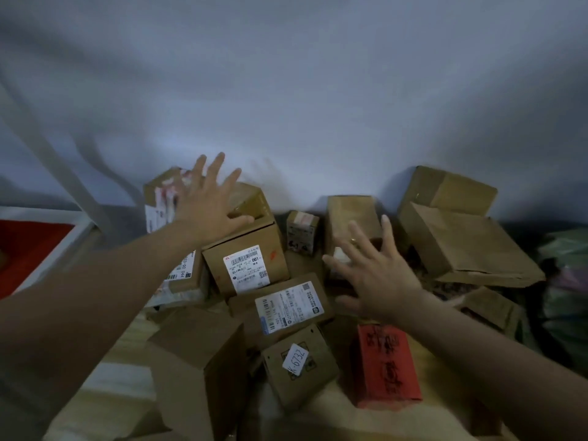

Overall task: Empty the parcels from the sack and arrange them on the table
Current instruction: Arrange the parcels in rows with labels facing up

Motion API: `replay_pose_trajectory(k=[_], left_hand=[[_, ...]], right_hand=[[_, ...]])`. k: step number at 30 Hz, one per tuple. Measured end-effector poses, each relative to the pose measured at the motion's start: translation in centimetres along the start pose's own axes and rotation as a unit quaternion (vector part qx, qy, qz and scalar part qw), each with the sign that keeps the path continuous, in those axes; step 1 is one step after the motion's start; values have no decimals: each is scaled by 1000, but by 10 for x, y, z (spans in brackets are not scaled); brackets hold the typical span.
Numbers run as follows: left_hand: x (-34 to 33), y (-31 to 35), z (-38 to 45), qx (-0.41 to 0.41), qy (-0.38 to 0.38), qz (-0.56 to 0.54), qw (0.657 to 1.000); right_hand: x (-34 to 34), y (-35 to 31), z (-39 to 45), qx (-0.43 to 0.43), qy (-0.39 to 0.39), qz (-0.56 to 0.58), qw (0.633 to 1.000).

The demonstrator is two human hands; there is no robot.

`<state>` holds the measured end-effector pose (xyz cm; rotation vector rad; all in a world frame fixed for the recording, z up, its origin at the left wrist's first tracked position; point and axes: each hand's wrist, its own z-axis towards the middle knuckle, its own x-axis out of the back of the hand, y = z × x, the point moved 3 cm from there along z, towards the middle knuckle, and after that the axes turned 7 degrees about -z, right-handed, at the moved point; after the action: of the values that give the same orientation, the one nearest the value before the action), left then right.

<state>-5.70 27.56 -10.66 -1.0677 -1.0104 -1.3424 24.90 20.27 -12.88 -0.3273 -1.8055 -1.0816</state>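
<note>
Parcels (245,268) are seen heaped loosely across the table (127,354), some tilted on others. The left hand (208,202) and right hand (378,275) are spread flat above them, gripping nothing; a careless push could topple near boxes off the edge.

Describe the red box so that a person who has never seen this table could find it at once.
Start at the pile of parcels on the wooden table and look to its near right side, below the right hand. There lies the red box. It is the only red parcel among brown cardboard ones, with dark handwritten marks on top.
</note>
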Motion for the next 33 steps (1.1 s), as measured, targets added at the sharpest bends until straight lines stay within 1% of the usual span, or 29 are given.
replay_pose_trajectory(k=[2, 4, 5, 7, 8, 12, 16, 17, 19, 23, 26, 28, 30, 33], left_hand=[[-11, 29, -15, -89, -6, 28, 996], [-30, 53, -34, -129, -58, 29, 990], [-41, 59, -43, -126, -95, 25, 987], [-61, 55, -57, -94, -169, 13, 981], [-65, 49, -62, -77, -188, 10, 979], [-62, 12, -72, -7, -197, -26, 980], [-58, -19, -86, 19, -183, -33, 982], [-56, -24, -91, 24, -178, -42, 983], [-52, -29, -101, 35, -160, -73, 984], [-35, -30, -122, 61, -100, -165, 979], [-28, -37, -146, 71, -77, -211, 972], [-22, -36, -167, 63, -82, -224, 969], [-17, -22, -192, 21, -101, -206, 973], [-20, 11, -224, -60, -164, -148, 973]], right_hand=[[-13, -20, 2, 34, -34, -16, 999], [-27, -21, -1, 37, -59, -26, 997], [-37, -15, -5, 27, -81, -39, 996], [-53, 7, -18, -6, -129, -67, 989], [-60, 20, -26, -25, -146, -77, 986], [-72, 53, -48, -88, -174, -90, 977], [-65, 54, -49, -130, -179, -87, 971], [-61, 50, -47, -128, -172, -86, 973], [-52, 38, -43, -111, -131, -78, 982], [-26, 6, -37, -78, -7, -23, 997], [-9, -26, -31, -51, 85, 29, 995], [6, -58, -26, -26, 125, 47, 991], [21, -99, -20, 17, 114, 78, 990], [28, -160, -18, 69, 57, 124, 988]])
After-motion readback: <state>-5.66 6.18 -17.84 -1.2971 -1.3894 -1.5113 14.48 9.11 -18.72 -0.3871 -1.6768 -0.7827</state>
